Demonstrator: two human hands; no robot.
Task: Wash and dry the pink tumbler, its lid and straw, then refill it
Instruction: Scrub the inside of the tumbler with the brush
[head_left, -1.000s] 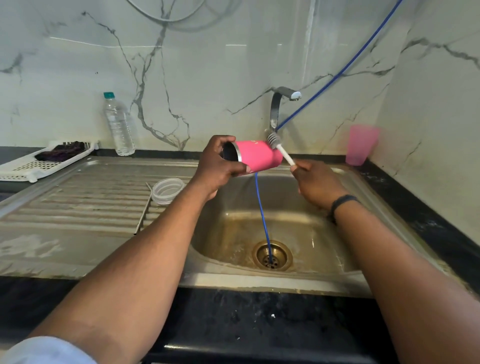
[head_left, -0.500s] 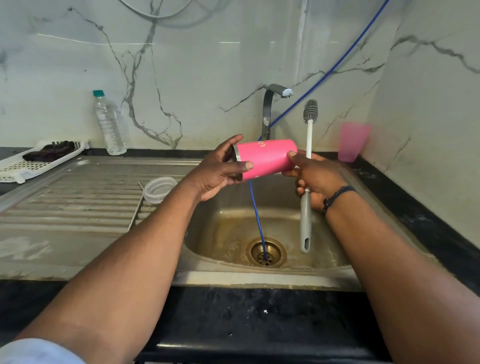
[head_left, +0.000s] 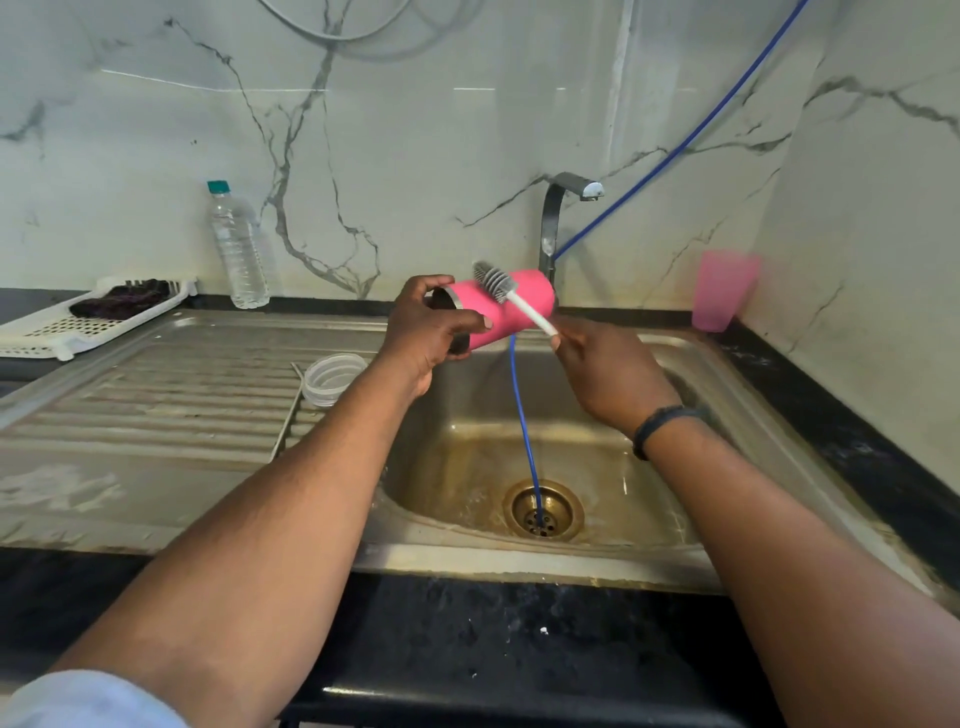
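The pink tumbler (head_left: 511, 318) lies on its side over the sink, its steel-rimmed mouth pointing left. My left hand (head_left: 423, 332) grips it around the mouth end. My right hand (head_left: 602, 371) holds the white handle of a bottle brush (head_left: 501, 286), and the grey bristle head rests against the tumbler's outer wall near the top. The clear lid (head_left: 332, 378) sits on the steel drainboard left of the basin. A thin metal straw (head_left: 287, 415) lies beside the lid, along the drainboard.
A steel sink basin (head_left: 457, 467) with a brass drain (head_left: 543, 512) is below my hands. A blue hose (head_left: 524, 426) runs from the wall down into the drain. The tap (head_left: 556, 223) stands behind. A water bottle (head_left: 236, 249), a white tray (head_left: 62, 322) and a pink cup (head_left: 719, 291) line the counter.
The brush stood upright with its handle hanging over the basin; my right hand has now swung it down so the bristles lie on the tumbler's side. The tumbler stays in my left hand.
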